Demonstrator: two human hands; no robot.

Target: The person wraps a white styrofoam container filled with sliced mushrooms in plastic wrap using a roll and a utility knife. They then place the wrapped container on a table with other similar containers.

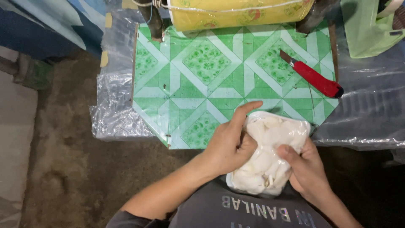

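Observation:
A clear plastic bag of white chips or crackers (270,152) sits between both hands at the near edge of a green-and-white patterned board (198,80). My left hand (230,141) grips the bag's left side, thumb stretched along its top edge. My right hand (306,169) holds the bag's right side from below, thumb pressing on the plastic. The bag's lower end rests against my lap.
A red utility knife (314,76) with its blade out lies on the board's right part. A yellow wrapped roll (240,12) lies across the far edge. Crinkled clear plastic sheeting (114,114) covers the table around the board. A green bag (369,29) is at top right. Dirt floor lies to the left.

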